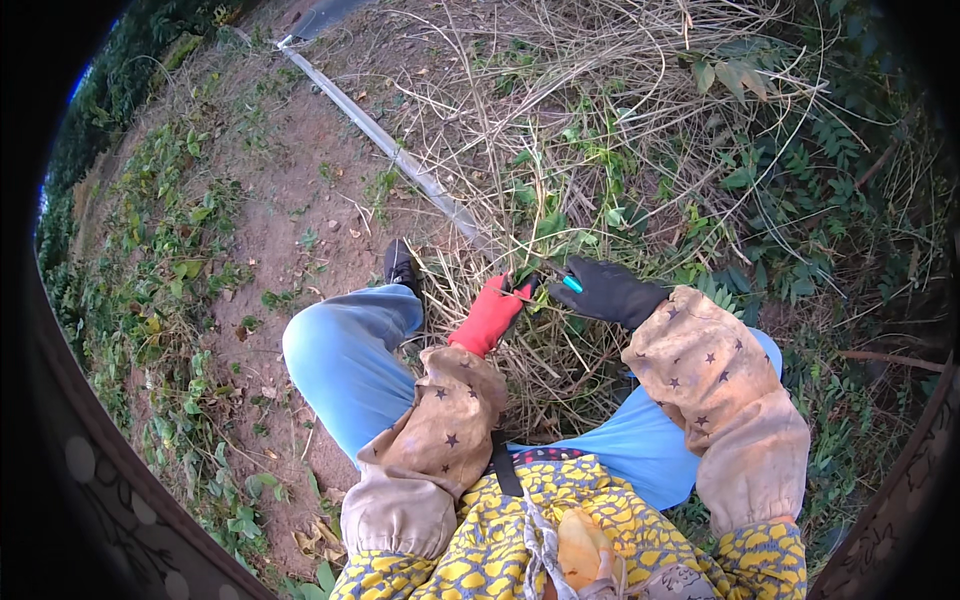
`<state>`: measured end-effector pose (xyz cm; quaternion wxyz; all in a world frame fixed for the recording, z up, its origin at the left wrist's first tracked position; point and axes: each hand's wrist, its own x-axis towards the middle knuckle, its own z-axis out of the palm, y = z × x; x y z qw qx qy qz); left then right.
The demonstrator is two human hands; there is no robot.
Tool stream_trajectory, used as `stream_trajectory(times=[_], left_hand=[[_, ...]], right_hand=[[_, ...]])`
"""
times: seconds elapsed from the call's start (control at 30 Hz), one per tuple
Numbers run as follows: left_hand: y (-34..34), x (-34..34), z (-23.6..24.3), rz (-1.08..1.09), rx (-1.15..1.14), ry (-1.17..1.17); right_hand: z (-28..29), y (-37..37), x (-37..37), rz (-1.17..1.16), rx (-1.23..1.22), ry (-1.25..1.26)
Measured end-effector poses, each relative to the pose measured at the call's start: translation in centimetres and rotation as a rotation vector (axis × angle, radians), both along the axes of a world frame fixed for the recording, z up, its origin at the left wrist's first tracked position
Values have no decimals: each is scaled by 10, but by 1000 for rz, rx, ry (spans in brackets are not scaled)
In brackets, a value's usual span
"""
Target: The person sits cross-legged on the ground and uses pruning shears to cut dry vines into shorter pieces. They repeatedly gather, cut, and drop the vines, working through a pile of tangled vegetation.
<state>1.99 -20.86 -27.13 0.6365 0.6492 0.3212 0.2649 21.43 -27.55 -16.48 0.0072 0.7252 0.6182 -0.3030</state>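
My left hand [487, 314], in a red glove with dark fingertips, is closed around some green vine stems [535, 298] in front of my knees. Just to its right, my right hand [612, 293] wears a black glove. Its fingers are wrapped round a tool with a teal handle [572, 284]; most of the tool is hidden by the glove and the stems, so its kind does not show. Leafy vines [550, 225] and dry stalks surround both hands.
A long grey pole [385, 145] lies slantwise from the far left towards my hands. Tangled dry stalks [600, 80] spread ahead, with leafy bushes [830, 180] to the right. Reddish soil [290, 220] and low weeds [175, 290] lie left of my dark shoe [400, 264].
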Motion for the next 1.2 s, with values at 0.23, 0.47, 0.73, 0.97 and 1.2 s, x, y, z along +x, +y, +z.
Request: stream_trajectory(times=[0.23,0.47,0.73,0.97,1.2], left_hand=[[-2,-3,6,-7,-74,42],[3,1,-5,41,-27,75],[0,-7,-21,206,-67,-35],[-1,-7,-11,109,-125,-62],[-5,2,-38,60,49,13]], right_hand=[[-6,10,-2,46,76,34],[-19,8,-9,-7,151,16],[24,-15,-22,-47,18,60],[12,-10,-9,53,239,-26],[15,-9,-30,212,350,-52]])
